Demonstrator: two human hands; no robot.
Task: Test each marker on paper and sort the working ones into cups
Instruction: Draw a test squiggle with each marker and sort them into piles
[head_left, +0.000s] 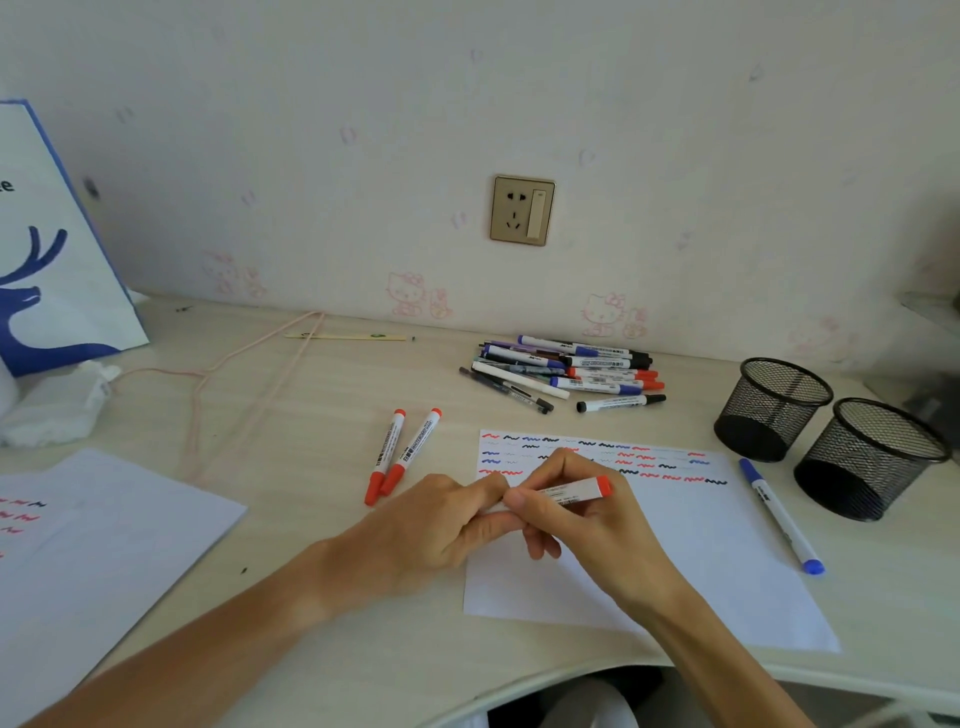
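My right hand (582, 525) grips a red-ended white marker (574, 490) lying sideways over the test paper (701, 561). My left hand (447, 525) pinches the marker's left end, which its fingers hide. The paper carries rows of red, blue and black squiggles along its top. Two red markers (400, 453) lie side by side left of the paper. A blue marker (779, 514) lies at the paper's right edge. A pile of several markers and pens (566, 371) sits near the wall. Two black mesh cups (826, 434) stand at the right.
A second sheet with red marks (104, 545) lies at the left. A white and blue bag (47, 244) leans on the wall, with crumpled tissue (57, 400) in front. A pink cord (249, 384) and a thin stick (345, 337) lie on the desk. The desk's front edge curves inward below the paper.
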